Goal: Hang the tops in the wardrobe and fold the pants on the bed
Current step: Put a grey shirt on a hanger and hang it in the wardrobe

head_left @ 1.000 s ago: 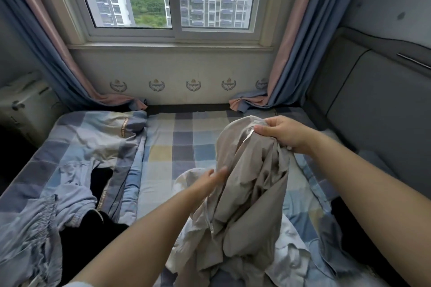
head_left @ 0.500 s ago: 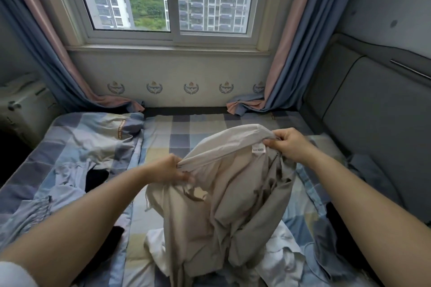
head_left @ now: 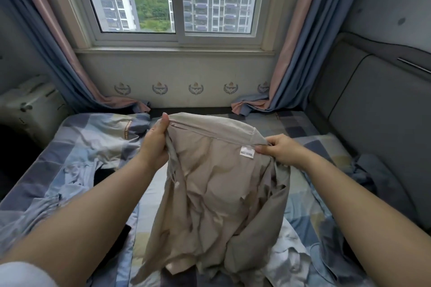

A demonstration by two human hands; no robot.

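I am holding the beige shirt [head_left: 217,184] by its collar, left hand [head_left: 155,144] and right hand [head_left: 279,150] pinching opposite ends, collar running crosswise between my 2 hands, body hanging below.

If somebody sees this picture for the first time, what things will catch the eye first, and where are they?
First, the beige shirt in the middle, held up above the checked bed by its collar: the left hand grips one end, the right hand pinches the other beside a white label. Behind it, the window shows tall apartment blocks and green trees.
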